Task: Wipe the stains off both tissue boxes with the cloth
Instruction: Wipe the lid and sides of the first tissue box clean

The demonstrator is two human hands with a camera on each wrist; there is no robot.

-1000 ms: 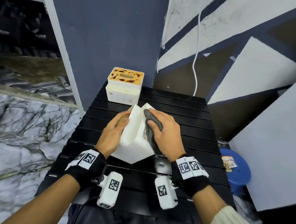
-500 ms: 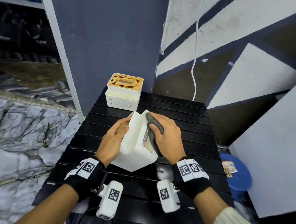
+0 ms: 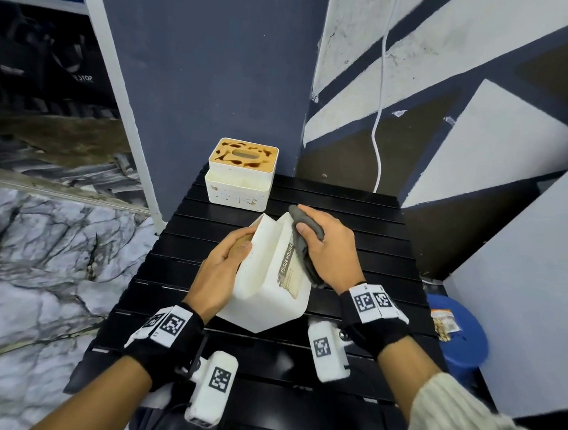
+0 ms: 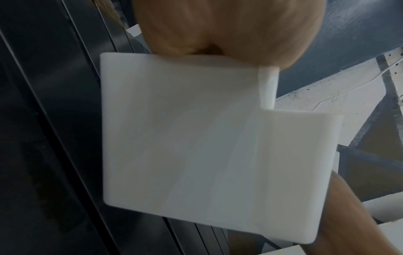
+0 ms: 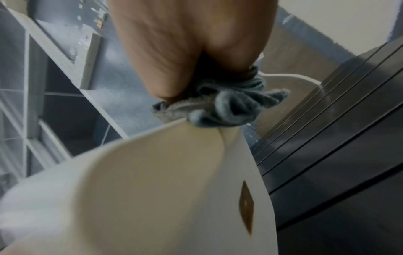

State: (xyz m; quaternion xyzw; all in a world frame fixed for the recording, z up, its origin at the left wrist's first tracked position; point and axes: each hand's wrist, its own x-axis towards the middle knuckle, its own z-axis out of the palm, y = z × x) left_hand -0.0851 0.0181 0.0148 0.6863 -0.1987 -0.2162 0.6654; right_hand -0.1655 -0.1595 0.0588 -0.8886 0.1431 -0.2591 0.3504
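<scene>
A white tissue box (image 3: 265,277) stands tipped on one corner on the black slatted table (image 3: 358,226). My left hand (image 3: 221,267) grips its left side, fingers curled over the edge. My right hand (image 3: 327,250) holds a bunched grey cloth (image 3: 302,239) against the box's right face, beside a worn label. The wrist views show the white box (image 4: 196,146) and the grey cloth (image 5: 224,107) pressed on the box (image 5: 152,189), which carries a brown mark. A second tissue box (image 3: 240,174), its wooden lid covered in dark brown stains, sits at the table's far left.
A dark blue wall panel (image 3: 205,60) rises right behind the stained box. A white cable (image 3: 381,104) hangs down the painted wall. A blue stool (image 3: 458,338) with a small packet stands low on the right. Marble floor lies to the left.
My right hand has slid the cloth a little up the box's right face, uncovering more of the label. The left hand keeps its grip and the box stays tipped.
</scene>
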